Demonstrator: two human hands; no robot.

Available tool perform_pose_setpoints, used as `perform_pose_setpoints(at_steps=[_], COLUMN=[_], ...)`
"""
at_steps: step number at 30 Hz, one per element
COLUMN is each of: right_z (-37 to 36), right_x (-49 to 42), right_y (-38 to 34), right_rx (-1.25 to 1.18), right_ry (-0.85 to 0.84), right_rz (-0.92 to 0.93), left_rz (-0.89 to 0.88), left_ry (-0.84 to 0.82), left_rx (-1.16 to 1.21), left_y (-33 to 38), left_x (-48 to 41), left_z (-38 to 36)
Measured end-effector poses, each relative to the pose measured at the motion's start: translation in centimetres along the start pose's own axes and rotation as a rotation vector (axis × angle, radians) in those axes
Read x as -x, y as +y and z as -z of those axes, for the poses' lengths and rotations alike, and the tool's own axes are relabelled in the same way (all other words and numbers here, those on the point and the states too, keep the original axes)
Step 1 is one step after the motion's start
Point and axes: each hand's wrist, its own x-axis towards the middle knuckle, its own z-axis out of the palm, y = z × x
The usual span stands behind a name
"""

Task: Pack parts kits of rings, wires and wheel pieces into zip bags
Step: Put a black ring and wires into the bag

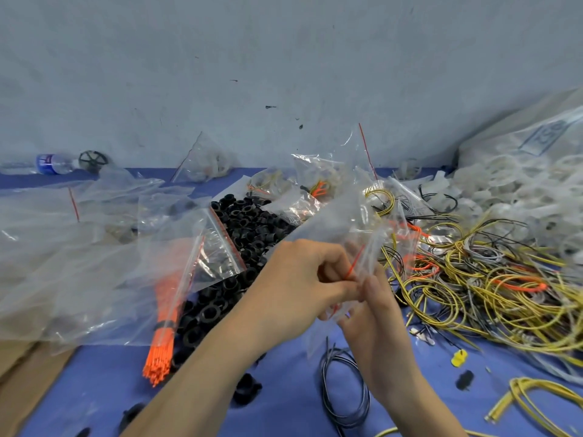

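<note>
Both hands meet at the centre over a blue table. My left hand (pixel 304 279) and my right hand (pixel 375 307) pinch the red-striped zip edge of a clear zip bag (pixel 356 222) held up between them. Coiled yellow and black wire shows through the bag's upper part. A heap of black rings (pixel 249 225) lies behind my left hand. An orange bundle of thin wires (pixel 162 335), tied with a black band, lies to the left. A black wire coil (pixel 344 386) rests under my right wrist.
A tangle of yellow, grey and orange wires (pixel 479 279) fills the right side. White plastic pieces in a big bag (pixel 520 178) pile up at far right. Empty zip bags (pixel 79 247) spread left. A water bottle (pixel 50 164) and a black wheel (pixel 93 160) stand by the wall.
</note>
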Motion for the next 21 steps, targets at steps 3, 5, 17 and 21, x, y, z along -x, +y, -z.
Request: perform_pose_setpoints(at_steps=[3,5,17,21], right_z=[0.2,0.2,0.4,0.8], right_x=[0.2,0.1,0.0,0.2], right_y=[0.2,0.0,-1.0,-1.1], right_rx=[0.136,0.226,0.562,0.678], right_ry=[0.137,0.197,0.376,0.409], right_rz=[0.080,0.143,0.486,0.520], left_rz=[0.021,-0.012,-0.276,-0.450], left_ry=[0.084,0.068,0.251,0.104], left_rx=[-0.095,-0.227,-0.433,-0.555], left_y=[-0.8,-1.3,-1.6,-0.9], left_x=[-0.3,-0.4,-0.5,0.1], left_z=[-0.6,-1.0,-0.9,-2.3])
